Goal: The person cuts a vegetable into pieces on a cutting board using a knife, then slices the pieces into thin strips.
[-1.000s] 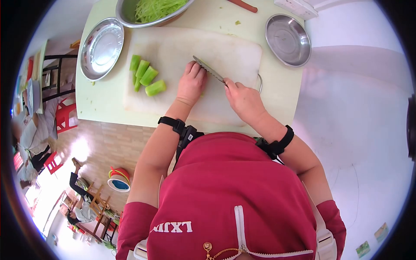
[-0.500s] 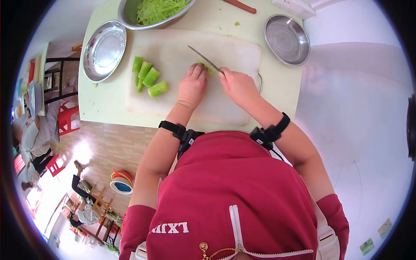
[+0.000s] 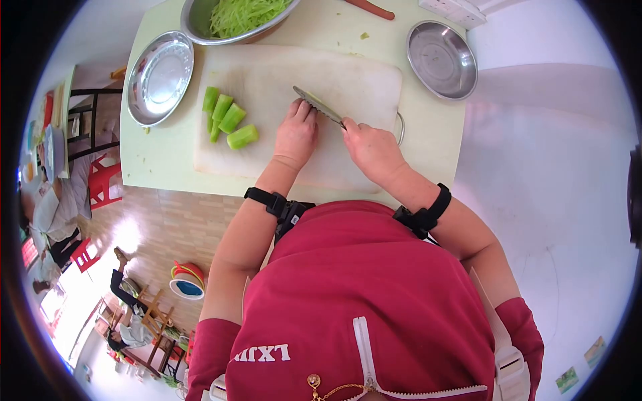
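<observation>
My right hand is closed round the handle of a kitchen knife. The blade slants up and left, with its flat side tilted into view just by my left fingertips. My left hand has its fingers bent and pressed down on a piece of green vegetable, mostly hidden by the fingers and blade. Left of it, several thick chunks of peeled green stem, like celtuce, lie grouped on the white cutting board.
A metal basin of pale green shreds stands at the board's far left. One shiny metal dish sits left, another metal bowl right. A reddish-brown handle lies at the back. Other people are at the far left.
The knife has turned so that its flat side shows more, and its blade is closer to my left fingertips. My right hand has dropped slightly; my left hand stays nearly still.
</observation>
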Demonstrator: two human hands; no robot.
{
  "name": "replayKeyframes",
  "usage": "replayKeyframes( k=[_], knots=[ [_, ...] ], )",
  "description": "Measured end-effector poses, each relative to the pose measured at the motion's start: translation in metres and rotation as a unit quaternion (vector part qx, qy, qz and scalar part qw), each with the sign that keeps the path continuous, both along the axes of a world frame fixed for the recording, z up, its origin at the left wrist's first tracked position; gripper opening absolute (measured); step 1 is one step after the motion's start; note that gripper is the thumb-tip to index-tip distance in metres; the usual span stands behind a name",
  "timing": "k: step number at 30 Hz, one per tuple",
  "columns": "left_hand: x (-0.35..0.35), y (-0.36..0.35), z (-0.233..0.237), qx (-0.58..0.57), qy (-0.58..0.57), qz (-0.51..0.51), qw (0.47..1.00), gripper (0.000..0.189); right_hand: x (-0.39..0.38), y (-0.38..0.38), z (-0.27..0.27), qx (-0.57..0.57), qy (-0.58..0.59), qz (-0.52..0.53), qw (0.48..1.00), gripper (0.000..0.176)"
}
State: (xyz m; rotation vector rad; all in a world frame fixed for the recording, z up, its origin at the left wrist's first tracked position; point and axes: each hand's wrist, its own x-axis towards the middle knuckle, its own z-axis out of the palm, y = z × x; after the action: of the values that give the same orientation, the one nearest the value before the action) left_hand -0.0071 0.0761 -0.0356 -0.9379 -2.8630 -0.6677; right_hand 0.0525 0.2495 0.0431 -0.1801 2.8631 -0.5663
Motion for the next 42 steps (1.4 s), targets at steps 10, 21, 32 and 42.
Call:
replayKeyframes(
  k=[10,21,32,42],
  knots=[
    [0.002,0.0,0.003,0.034,0.016,-0.002,0.999,0.033,-0.025,-0.002,-0.012,-0.074,0.039,-0.039,0.996,0.018],
    [0.003,0.0,0.005,0.013,-0.005,0.006,1.0,0.031,0.004,0.008,0.0,0.015,-0.018,0.017,1.0,0.022],
    [0.004,-0.008,-0.001,0.058,-0.02,-0.009,0.998,0.039,-0.013,0.013,0.001,-0.085,-0.011,-0.044,0.995,0.024],
    [0.006,-0.01,0.006,0.006,-0.012,-0.032,0.999,0.041,0.008,0.012,0.004,0.01,-0.026,0.016,0.999,0.023]
  ],
)
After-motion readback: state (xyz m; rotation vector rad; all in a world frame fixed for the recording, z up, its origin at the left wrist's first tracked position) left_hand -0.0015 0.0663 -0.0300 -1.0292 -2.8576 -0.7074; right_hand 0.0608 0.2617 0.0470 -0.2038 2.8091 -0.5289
